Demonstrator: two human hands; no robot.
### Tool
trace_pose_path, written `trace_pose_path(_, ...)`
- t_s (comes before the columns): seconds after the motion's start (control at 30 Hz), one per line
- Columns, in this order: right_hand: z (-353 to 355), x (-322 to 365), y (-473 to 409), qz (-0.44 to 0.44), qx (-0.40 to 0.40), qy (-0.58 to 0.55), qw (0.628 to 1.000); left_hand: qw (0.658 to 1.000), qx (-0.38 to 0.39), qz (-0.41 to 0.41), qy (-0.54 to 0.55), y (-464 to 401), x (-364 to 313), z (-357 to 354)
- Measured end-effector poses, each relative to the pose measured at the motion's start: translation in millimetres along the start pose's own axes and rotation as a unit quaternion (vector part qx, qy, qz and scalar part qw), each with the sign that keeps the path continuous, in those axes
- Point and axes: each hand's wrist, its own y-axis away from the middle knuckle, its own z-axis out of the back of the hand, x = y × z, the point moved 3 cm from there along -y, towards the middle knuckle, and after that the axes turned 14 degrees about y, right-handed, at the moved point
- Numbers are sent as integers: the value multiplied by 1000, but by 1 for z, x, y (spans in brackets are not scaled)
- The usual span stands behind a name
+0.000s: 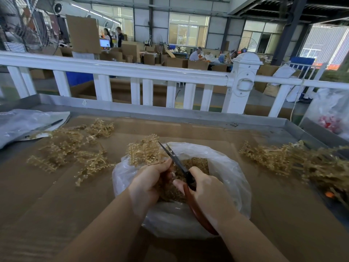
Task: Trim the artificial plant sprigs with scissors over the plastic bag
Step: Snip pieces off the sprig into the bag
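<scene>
A clear plastic bag [226, 167] lies open in the middle of the cardboard-covered table, with golden trimmings inside it. My left hand [147, 178] grips a golden artificial plant sprig [143, 150] over the bag's far left rim. My right hand [205, 193] holds scissors [171, 152] with red-brown handles. Their dark blades stand slightly apart and point up and away beside the sprig.
A pile of golden sprigs [71, 148] lies at the left and another pile [294, 159] at the right. A grey plastic sheet with a pen [47, 125] sits at far left. A white fence [243, 82] runs behind the table's raised metal edge [188, 116].
</scene>
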Motion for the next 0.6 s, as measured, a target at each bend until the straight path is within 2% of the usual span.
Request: trace_pose_path(0.6,-1,0,2,7,-28,28,999,999,13,32,-8,10,1,-4)
